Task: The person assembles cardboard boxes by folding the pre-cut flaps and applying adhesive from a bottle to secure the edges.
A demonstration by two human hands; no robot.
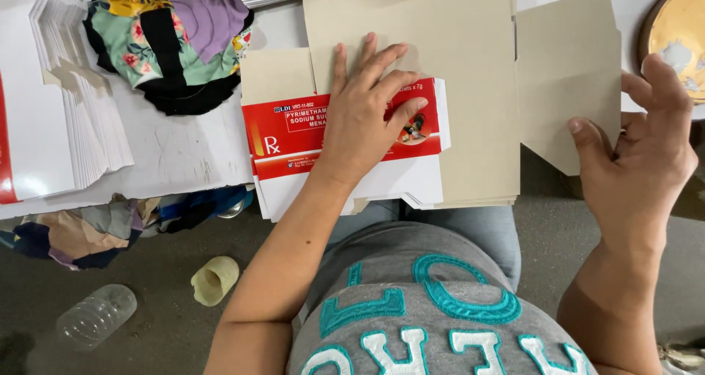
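My left hand (367,111) lies flat, fingers spread, on a folded red and white carton blank (286,136) that tops a stack of grey-backed blanks (455,89) at the table's near edge. My right hand (646,155) grips the right edge of a single grey cardboard blank (565,74), held just to the right of the stack. Its plain grey side faces up.
A pile of white flat blanks (73,103) fans out at the left. A bundle of colourful floral cloth (172,37) sits behind it. A round golden dish (679,30) is at the far right. On the floor lie fabric scraps (81,232), a clear plastic bottle (95,316) and a yellowish cup (214,279).
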